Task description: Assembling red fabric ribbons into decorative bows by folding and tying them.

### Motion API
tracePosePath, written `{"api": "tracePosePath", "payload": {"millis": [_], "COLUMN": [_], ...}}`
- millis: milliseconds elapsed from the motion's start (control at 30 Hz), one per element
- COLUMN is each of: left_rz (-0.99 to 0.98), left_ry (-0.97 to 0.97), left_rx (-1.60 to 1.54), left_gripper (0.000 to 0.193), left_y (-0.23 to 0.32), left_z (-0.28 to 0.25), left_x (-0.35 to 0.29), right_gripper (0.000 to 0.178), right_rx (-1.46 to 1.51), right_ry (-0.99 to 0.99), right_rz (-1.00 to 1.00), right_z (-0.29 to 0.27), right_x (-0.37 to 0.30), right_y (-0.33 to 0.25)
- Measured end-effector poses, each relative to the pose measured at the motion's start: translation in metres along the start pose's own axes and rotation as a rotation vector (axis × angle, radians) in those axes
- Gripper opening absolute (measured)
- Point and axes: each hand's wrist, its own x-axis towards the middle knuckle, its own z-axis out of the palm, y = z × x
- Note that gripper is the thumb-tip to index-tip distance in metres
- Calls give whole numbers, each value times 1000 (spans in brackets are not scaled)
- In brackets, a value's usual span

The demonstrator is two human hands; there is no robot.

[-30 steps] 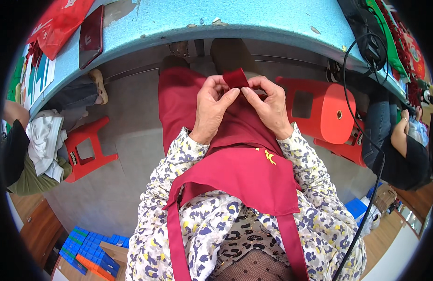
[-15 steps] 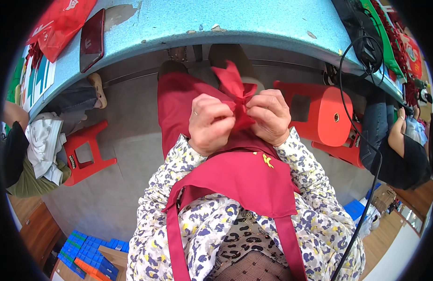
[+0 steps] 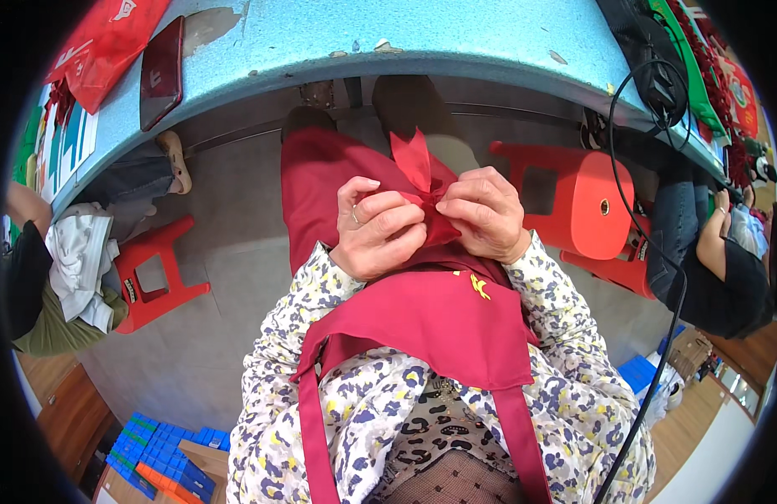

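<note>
Your left hand (image 3: 377,228) and right hand (image 3: 488,214) sit knuckle to knuckle over your lap, both clenched on a small red fabric piece (image 3: 422,181) pinched between them, its loose pointed end sticking up just beyond your fingertips and the rest bunched under your fingers against the dark red apron (image 3: 439,315). Just past the grip, on its right, stands an orange-red plastic stool (image 3: 590,206), and well off to its left another red stool (image 3: 157,269) on the grey floor. Farther out, beyond your hands, the blue table (image 3: 405,34) curves across, with a dark red phone (image 3: 162,71) lying at its left end.
</note>
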Motion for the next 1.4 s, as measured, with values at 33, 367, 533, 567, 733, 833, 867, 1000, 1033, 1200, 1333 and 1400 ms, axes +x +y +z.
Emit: {"api": "tracePosePath", "payload": {"millis": [33,367,533,567,733,833,867,1000,1033,1200,1333,1400], "left_rz": [0,1,-30,-32,-24,-19,-6,-25,-69,-560,-523,-500], "left_ry": [-1,16,34,34,44,47,43,5,-25,77,4,-16], "left_rx": [-2,10,25,23,-5,-20,-32,-133,-211,-463,-329,-295], "left_gripper": [24,24,26,26,27,29,28,24,22,19,22,22], "left_y": [-1,-46,-67,-70,-76,-73,-72,-67,-65,-54,-52,-51], "left_z": [1,27,40,42,48,49,49,43,40,42,41,38], "left_x": [-1,-9,-13,-13,-15,-17,-18,-20,-19,-29,-21,-20], "right_gripper": [36,35,32,31,30,30,30,30,29,29,25,28], "right_rx": [-3,5,-13,0,71,71,48,73,96,252,240,189], "right_ry": [3,8,78,82,87,46,9,26,53,89,127,138], "right_rz": [2,57,155,164,205,190,163,214,253,370,394,363], "right_z": [0,19,30,31,39,39,37,40,42,52,56,57], "right_x": [-1,0,-12,-14,-15,-15,-15,-19,-20,-26,-26,-31], "right_y": [0,42,61,65,71,69,68,60,58,47,39,37]}}
